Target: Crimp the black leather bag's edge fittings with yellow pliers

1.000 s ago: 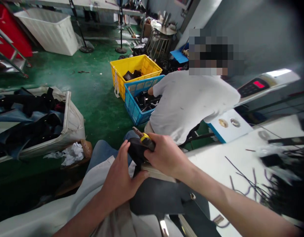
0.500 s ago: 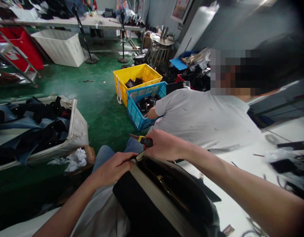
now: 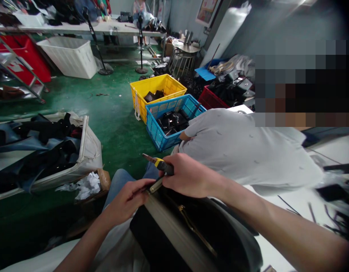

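Note:
A black handbag (image 3: 231, 230) lies across my lap with its mouth open, showing a dark inside with a gold zipper and a pale beige edge. My left hand (image 3: 127, 198) pinches the far corner of the bag near a small metal fitting (image 3: 156, 185). In my right hand (image 3: 188, 175) is a small cutter (image 3: 163, 165) with a yellow-and-black handle, its pointed metal blade aimed left, away from the bag. The fingers of that hand also rest at the bag's rim, close to the left fingertips. Part of their grip is hidden.
A co-worker in a grey shirt (image 3: 233, 147) leans close on my right. Ahead stand a blue crate (image 3: 160, 141) with black items and a yellow crate (image 3: 138, 96). At left are a white bin (image 3: 92, 147) and crumpled paper (image 3: 89, 185). A white table (image 3: 272, 249) is at right.
My right hand has moved slightly down and left with the cutter, nearer the bag's corner. The co-worker has shifted to the right, with the arm drawn back from the blue crate.

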Tool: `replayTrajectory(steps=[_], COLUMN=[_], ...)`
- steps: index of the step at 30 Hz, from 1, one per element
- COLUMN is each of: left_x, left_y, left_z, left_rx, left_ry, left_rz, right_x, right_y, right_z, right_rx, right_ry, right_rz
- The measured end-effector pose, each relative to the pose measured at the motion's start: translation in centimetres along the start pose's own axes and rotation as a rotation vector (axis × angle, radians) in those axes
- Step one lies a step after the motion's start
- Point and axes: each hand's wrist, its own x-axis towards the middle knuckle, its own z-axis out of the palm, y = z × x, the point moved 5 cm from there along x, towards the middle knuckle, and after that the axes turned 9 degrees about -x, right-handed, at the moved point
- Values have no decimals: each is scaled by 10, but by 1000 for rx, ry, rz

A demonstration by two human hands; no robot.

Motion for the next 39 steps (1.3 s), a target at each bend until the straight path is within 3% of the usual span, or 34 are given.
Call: replayTrajectory(steps=[6, 11, 16, 23, 29, 32, 37, 39], left_x=[3, 1, -3, 9, 14, 12, 13, 15], left_y=[-2, 3, 24, 50, 46, 36, 27, 26], left_z=[3, 1, -7, -14, -20, -19, -18, -16], left_rx=[-208, -22, 202, 321, 297, 192, 48, 38], left_ry=[-29, 80, 184, -47, -147, -181, -162, -164], left_rz=[-7, 37, 99, 53, 31, 2, -17, -26], right_x=[-1, 8, 18, 34, 36, 34, 11, 0], right_y=[-5, 8, 31, 67, 72, 75, 58, 44], right_z=[-6, -3, 16, 79, 113, 110, 57, 47], right_rx=[81, 201, 301, 605, 612, 474, 55, 71], right_ry=[8, -19, -19, -187, -191, -89, 442, 452], right_rz=[-22, -59, -139, 63, 40, 26, -26, -36])
